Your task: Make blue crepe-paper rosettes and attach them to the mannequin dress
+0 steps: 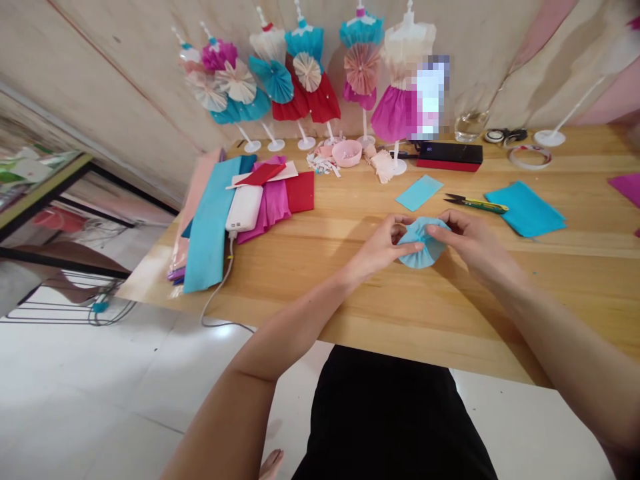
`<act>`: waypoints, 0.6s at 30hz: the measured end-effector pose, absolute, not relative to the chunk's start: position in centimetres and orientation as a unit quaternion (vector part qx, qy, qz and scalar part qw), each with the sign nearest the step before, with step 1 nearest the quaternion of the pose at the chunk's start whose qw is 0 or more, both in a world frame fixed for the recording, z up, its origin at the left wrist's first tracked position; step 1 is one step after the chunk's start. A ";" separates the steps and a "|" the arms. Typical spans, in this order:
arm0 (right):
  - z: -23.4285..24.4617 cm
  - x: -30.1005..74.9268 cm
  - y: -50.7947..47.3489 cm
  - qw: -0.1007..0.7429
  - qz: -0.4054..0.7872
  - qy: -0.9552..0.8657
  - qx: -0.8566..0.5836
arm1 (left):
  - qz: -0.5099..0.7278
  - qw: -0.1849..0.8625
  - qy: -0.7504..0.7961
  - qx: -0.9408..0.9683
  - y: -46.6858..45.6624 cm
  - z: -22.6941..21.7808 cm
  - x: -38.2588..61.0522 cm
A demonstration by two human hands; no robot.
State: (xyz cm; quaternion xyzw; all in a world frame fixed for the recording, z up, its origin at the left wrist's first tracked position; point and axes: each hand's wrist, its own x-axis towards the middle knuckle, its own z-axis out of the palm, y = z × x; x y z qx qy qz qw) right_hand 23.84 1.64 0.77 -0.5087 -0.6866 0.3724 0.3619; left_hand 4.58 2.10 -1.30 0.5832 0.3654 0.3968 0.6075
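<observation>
Between my two hands, just above the wooden table (310, 280), is a light blue pleated paper rosette (423, 250). My left hand (387, 241) pinches its left edge. With thumb and fingers my right hand (460, 237) grips the rosette's upper right, the thumb pressed near its centre. Behind the hands lies a small light blue paper rectangle (420, 193). Yellow-handled thread snips (477, 203) rest to the right, touching a folded blue paper sheet (526, 209).
Several miniature dress stands (307, 73) in coloured paper line the wall. At left are stacked paper sheets (207, 227) and a white power bank (245, 208) with its cable. A pink bowl (347, 153), a black-and-red box (450, 156), a glass (469, 125) and a tape roll (530, 157) stand behind.
</observation>
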 end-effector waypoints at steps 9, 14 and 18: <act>1.2 23.7 1.4 0.373 0.374 -0.678 -0.511 | 0.456 0.584 0.421 0.523 2.4 -0.9 4.6; 2.0 23.3 0.9 0.471 0.303 -0.639 -0.527 | 0.452 0.585 0.402 0.540 2.1 -0.7 4.7; 2.1 23.1 0.8 0.418 0.379 -0.658 -0.498 | 0.445 0.575 0.392 0.563 2.1 -0.6 4.5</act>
